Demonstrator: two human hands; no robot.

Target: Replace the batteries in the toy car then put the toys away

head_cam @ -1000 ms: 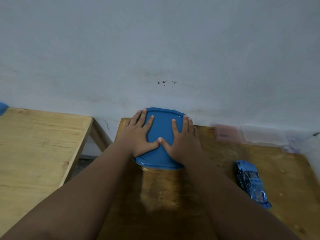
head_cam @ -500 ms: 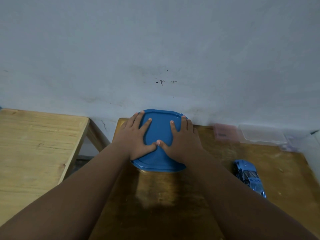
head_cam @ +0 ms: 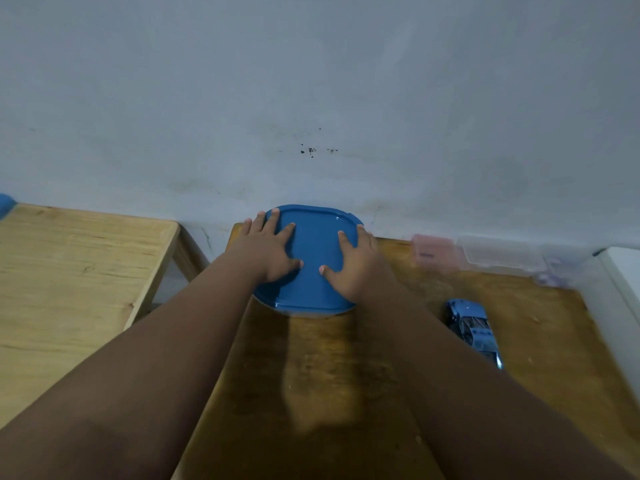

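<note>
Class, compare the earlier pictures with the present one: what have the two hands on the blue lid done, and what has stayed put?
The left hand and right hand have slid apart across the blue lid: the thumbs met at its middle before, now a gap shows between them. Both palms still press flat, nothing gripped or released. The lid and the blue toy car on the darker table have not moved.

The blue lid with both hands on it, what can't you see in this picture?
- Head view: whatever is under the blue lid is hidden by it and by the left hand and right hand.
- Blue toy car: front end hidden by the right forearm.
- Clear and pink boxes by the wall: too blurred to tell contents.
- Blue thing: cut off by the left edge.
</note>
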